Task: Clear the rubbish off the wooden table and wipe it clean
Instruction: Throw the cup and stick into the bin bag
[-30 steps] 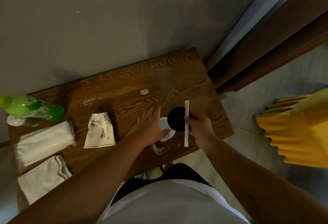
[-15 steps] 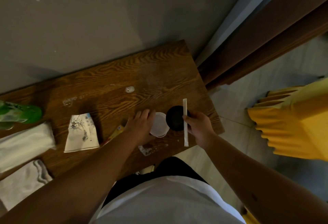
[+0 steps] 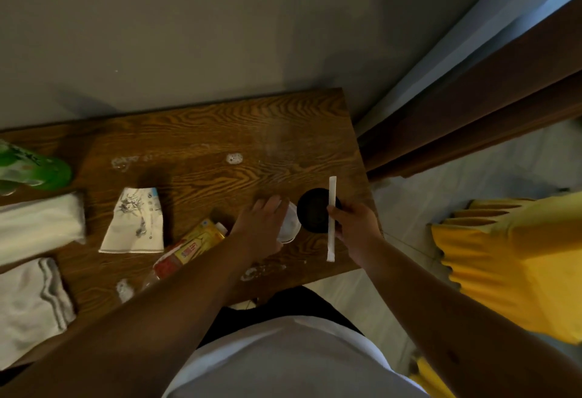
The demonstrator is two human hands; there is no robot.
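On the wooden table (image 3: 220, 126) my left hand (image 3: 261, 224) grips a white cup (image 3: 291, 224) from its left side near the front right. My right hand (image 3: 352, 227) holds a dark round lid (image 3: 315, 210) together with a white wrapped straw (image 3: 331, 218) just to the right of the cup. An empty plastic bottle (image 3: 185, 251) with a yellow and red label lies under my left forearm. A flattened printed paper cup (image 3: 134, 221) lies to the left. White smears (image 3: 233, 158) mark the wood.
A green spray bottle (image 3: 28, 170), a tissue pack (image 3: 37, 224) and a folded white cloth (image 3: 28, 303) sit at the table's left end. A grey wall runs behind. A yellow bin bag (image 3: 519, 265) stands on the floor to the right.
My left hand has closed round the white cup. The view shifted, and the plastic bottle under my forearm has come into sight. My right hand keeps its hold.
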